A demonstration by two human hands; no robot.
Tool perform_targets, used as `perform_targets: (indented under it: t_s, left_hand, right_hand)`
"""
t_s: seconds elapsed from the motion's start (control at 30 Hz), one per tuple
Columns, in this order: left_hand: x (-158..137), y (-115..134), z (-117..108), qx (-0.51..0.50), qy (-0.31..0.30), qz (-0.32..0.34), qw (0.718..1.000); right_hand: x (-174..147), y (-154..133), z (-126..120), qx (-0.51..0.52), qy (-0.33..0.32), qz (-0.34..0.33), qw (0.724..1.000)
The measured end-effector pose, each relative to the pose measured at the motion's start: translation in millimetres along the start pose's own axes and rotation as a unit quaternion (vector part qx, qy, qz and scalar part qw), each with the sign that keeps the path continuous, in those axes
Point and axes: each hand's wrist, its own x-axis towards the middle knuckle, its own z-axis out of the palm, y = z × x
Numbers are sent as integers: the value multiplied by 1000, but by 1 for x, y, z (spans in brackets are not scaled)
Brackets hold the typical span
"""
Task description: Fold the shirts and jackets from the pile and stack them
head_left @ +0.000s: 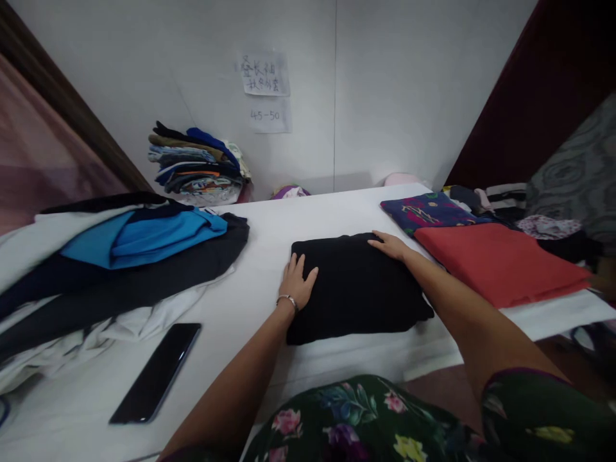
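Observation:
A black garment, folded into a flat rectangle, lies on the white table in front of me. My left hand rests on its left edge with the fingers spread, a bracelet around the wrist. On the far right corner of the cloth lies my right hand, its fingers stretched out and apart. Neither hand grips the fabric. Just right of the black garment are a folded red cloth and a folded dark patterned cloth.
Loose garments, among them a bright blue one, are heaped on the left. A phone lies near the front left. Behind the table stands a stack of folded clothes against the wall. Paper notes hang above.

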Motion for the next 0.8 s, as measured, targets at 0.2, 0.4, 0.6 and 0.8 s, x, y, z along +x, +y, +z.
perform_targets:
  t_s: [0.2,0.4,0.6,0.8]
  left_hand:
    - [4,-2,2,1,4,1,1000]
    - [7,-2,2,-4,16,3,1000]
    - [8,0,0,2,1,-8,1000]
    - [6,4,-2,-8,-14,-22,1000]
  right_hand:
    - [-67,17,-18,183,50,97,977]
    - [-158,5,-9,310,145,125,931]
    - [-209,-24,19,280,195,176,924]
    - [-203,-38,22,262,240,85,931]
